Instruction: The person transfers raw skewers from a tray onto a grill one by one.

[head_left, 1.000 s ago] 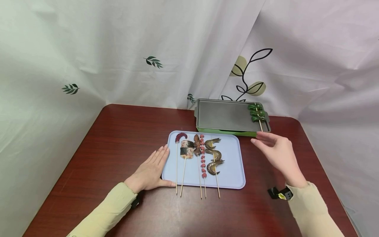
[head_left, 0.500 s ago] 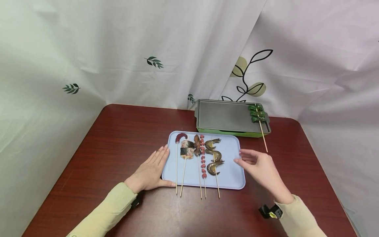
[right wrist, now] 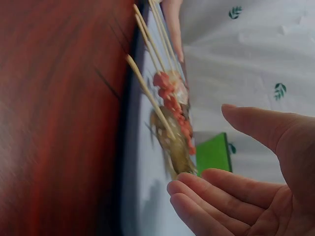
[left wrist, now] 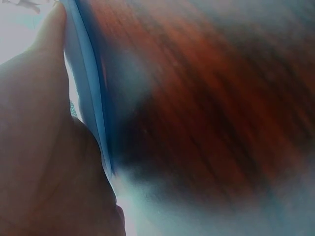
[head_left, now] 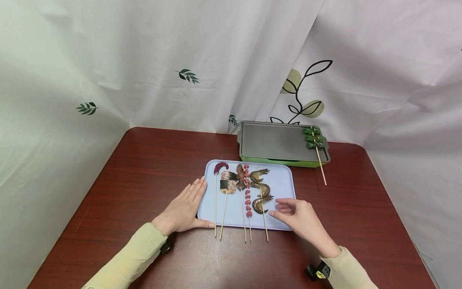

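Observation:
My left hand [head_left: 182, 209] rests at the left side of the light blue tray [head_left: 283, 176], fingers straight and thumb along its near edge. Over the tray's right part hovers my right hand [head_left: 297, 216], holding nothing, thumb and fingers apart. Nearest to it lies the shrimp skewer [head_left: 260, 189]. To the left of that are a skewer of small red pieces [head_left: 247, 192], a brown meat skewer [head_left: 240, 176], a thick skewer with dark bands [head_left: 227, 181] and a dark red tentacle skewer [head_left: 220, 166]. In the right wrist view the shrimp [right wrist: 172, 140] appear just beyond the fingertips.
Behind the tray stands a green grill with a grey plate [head_left: 274, 140]. A green pepper skewer [head_left: 313, 138] lies on its right end, stick overhanging the front. All this is on a dark red wooden table [head_left: 155, 160], with white curtains [head_left: 162, 80] behind.
My right hand has moved from beside the pepper skewer's stick leftward and toward me, down over the tray near the shrimp skewer. The left hand has stayed in place.

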The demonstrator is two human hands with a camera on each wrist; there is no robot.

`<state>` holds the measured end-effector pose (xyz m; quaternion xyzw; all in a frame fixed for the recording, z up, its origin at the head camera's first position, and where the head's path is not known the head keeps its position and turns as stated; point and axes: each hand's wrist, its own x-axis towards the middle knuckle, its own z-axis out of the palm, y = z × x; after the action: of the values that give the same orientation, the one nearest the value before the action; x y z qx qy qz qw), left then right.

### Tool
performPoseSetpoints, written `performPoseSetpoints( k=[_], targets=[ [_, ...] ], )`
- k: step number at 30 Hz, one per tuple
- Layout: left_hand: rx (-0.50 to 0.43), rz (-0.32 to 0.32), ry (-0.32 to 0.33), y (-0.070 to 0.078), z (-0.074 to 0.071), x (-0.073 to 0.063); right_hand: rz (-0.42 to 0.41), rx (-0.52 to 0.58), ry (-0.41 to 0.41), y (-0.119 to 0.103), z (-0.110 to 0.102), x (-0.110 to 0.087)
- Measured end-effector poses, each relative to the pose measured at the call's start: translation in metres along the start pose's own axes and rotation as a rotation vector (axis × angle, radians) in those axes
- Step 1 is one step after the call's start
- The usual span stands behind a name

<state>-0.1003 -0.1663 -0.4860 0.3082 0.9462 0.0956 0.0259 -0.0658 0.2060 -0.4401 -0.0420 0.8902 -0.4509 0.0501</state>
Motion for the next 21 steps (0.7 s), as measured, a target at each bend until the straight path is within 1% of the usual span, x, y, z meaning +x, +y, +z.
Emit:
performPoseSetpoints(
  k=[6,13,15,21],
  targets=[
    [-0.007,-0.003,0.002,0.000,-0.001,-0.001,0.023,-0.011,-0.025,-0.001,0.012,-0.003],
    [-0.003,0.003,0.009,0.001,-0.002,-0.001,0.027,-0.040,-0.018,-0.003,0.020,-0.003],
    [-0.017,0.009,0.014,0.003,-0.005,-0.001,0.029,-0.050,-0.022,-0.003,0.022,-0.003],
    [-0.022,0.005,-0.011,0.008,-0.014,-0.001,0.021,-0.052,-0.038,-0.001,0.029,-0.002]
  ],
)
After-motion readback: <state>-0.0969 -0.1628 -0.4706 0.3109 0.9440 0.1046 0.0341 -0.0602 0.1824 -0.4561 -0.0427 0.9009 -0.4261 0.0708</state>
